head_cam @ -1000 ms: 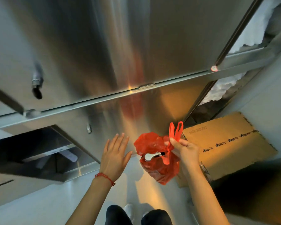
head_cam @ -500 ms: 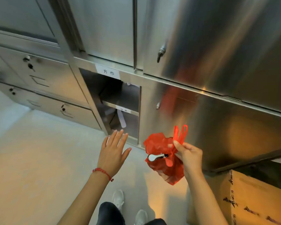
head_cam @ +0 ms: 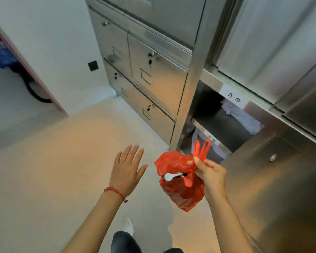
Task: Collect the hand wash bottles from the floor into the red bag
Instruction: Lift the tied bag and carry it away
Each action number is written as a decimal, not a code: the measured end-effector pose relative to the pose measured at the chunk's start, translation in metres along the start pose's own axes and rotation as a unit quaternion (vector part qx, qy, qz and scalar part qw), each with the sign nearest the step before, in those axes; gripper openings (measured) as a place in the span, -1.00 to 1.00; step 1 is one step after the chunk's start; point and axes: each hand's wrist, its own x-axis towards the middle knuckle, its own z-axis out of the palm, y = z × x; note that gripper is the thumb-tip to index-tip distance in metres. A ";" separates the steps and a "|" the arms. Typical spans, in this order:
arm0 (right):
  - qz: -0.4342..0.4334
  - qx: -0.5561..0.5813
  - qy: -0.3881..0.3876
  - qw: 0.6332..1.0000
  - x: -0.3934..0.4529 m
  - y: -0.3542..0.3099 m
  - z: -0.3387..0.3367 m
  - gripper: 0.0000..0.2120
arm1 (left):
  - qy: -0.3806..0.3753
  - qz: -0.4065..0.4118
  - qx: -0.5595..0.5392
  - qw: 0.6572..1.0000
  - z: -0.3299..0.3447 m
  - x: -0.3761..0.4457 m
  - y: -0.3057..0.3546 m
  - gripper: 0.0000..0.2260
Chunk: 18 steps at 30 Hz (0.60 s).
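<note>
Both hands unchanged, red bag (head_cam: 181,187) likewise.

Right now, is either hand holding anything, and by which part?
The right hand holds the red bag by its handle loops, pinched between thumb and fingers. The left hand is open with fingers spread and holds nothing.

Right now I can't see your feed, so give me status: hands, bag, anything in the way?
Right hand pinching red bag by its handles; white pump head showing inside. Left hand open, empty. No bottles visible on floor.
</note>
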 end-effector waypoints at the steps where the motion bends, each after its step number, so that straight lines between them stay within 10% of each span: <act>1: 0.004 -0.004 -0.010 1.000 0.001 0.000 0.018 -0.93 | 0.007 -0.012 -0.002 1.000 -0.002 0.002 -0.015 -0.44; 18: -0.001 -0.071 -0.123 0.990 0.076 -0.002 0.295 -0.87 | 0.048 -0.147 -0.023 0.988 -0.047 0.086 -0.237 -0.47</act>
